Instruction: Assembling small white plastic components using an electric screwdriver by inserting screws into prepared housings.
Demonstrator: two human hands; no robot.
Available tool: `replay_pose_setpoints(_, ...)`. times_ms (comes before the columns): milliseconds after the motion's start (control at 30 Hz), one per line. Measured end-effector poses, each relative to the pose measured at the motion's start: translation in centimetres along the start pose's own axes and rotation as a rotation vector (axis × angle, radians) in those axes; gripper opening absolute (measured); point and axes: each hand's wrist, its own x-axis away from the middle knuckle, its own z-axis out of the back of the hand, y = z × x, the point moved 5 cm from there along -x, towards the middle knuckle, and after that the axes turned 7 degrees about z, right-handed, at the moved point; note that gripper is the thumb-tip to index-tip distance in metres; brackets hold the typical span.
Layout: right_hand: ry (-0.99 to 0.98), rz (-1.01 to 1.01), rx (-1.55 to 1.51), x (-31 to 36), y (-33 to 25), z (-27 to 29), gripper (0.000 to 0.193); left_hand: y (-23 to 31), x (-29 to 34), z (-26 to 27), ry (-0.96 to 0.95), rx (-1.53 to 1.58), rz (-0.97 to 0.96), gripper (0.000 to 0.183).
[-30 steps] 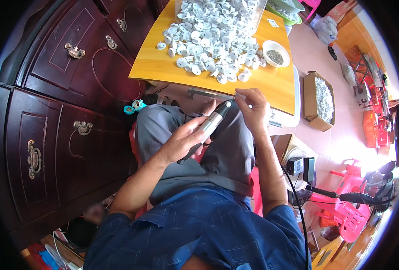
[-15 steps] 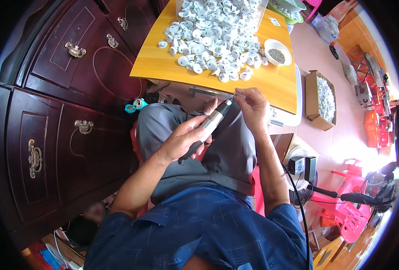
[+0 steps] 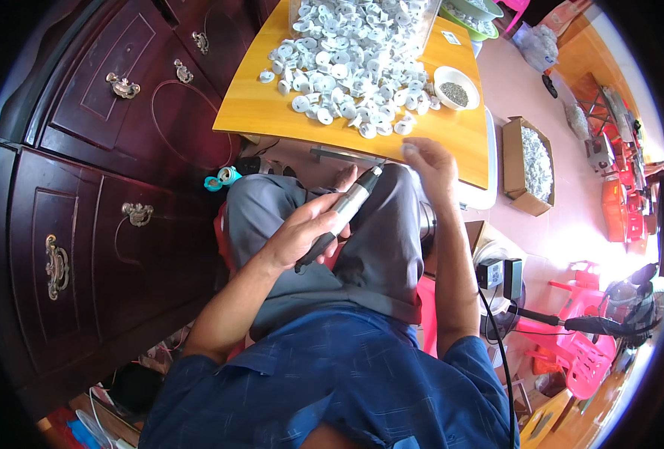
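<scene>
Your left hand (image 3: 302,232) at frame centre wraps around a pen-shaped rotary tool (image 3: 341,217), tip angled up-right. Your right hand (image 3: 431,161) reaches to the yellow table (image 3: 272,112) edge, fingers pinched on a small white piece (image 3: 409,148). White discs (image 3: 351,67) and a small bowl (image 3: 455,87) crowd the upper frame.

A dark wooden cabinet (image 3: 85,224) stands at left, a cardboard box (image 3: 530,161) and pink plastic chair (image 3: 579,352) at right.

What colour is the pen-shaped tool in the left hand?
The pen-shaped tool is silver-grey with a black rear grip, seen best in the head view.
</scene>
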Motion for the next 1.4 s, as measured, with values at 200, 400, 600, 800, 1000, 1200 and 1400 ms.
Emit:
replay_pose_setpoints(200,0.032,0.188,0.904,-2.6,-1.8,5.8,0.022,-0.1,0.1,0.3,0.049,-0.068,-0.04,0.063)
replay_pose_setpoints(400,0.089,0.179,0.927,-6.8,-3.8,8.1,0.027,0.2,0.1,0.1,0.064,-0.088,-0.049,0.058)
replay_pose_setpoints(600,-0.026,0.081,1.141,-16.4,-1.8,7.8,0.017,0.2,-0.1,0.6,0.084,-0.136,-0.065,0.056)
replay_pose_setpoints(800,-0.146,-0.02,1.305,-19.6,1.5,8.0,0.018,0.5,0.2,0.8,0.112,-0.103,-0.074,0.056)
replay_pose_setpoints(1000,-0.2,-0.078,1.307,-19.3,1.3,7.7,0.019,0.4,0.3,0.8,0.112,-0.117,-0.063,0.058)
replay_pose_setpoints(1200,-0.045,-0.023,1.11,-18.4,-0.4,8.4,0.017,0.5,0.3,0.6,0.086,-0.112,-0.081,0.059)
replay_pose_setpoints(1400,0.086,0.061,0.327,-14.9,-2.9,6.6,0.01,0.7,0.5,0.5,0.076,-0.14,-0.109,0.06)
